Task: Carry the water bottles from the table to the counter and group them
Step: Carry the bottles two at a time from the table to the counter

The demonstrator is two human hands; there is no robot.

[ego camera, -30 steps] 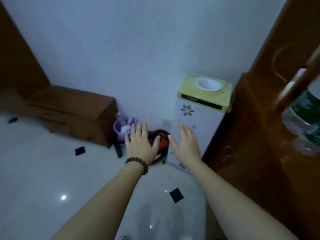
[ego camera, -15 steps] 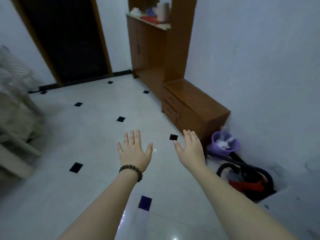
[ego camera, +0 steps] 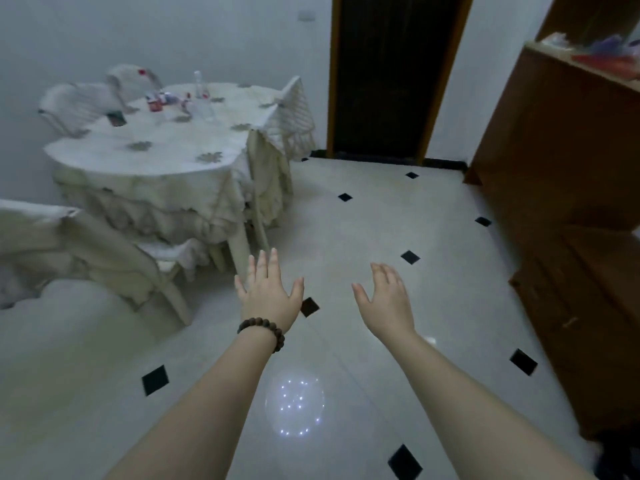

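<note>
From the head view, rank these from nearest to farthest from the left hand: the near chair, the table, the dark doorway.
From the left hand:
1. Near chair, just to its left.
2. Table, farther off to the left, with a clear bottle on it.
3. Dark doorway, at the far wall, ahead and to the right.

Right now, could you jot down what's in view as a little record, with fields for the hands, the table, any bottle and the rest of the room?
left hand: open, empty, fingers spread, over the floor
right hand: open, empty
bead bracelet: on the left wrist
table: far left, round, under a white tablecloth
clear bottle: upright on the table's far side, blurred
small red items: beside the bottle, too blurred to name
chair: white, near left
doorway: dark, straight ahead
wooden cabinet: along the right
floor: white tiles, black diamonds
</note>
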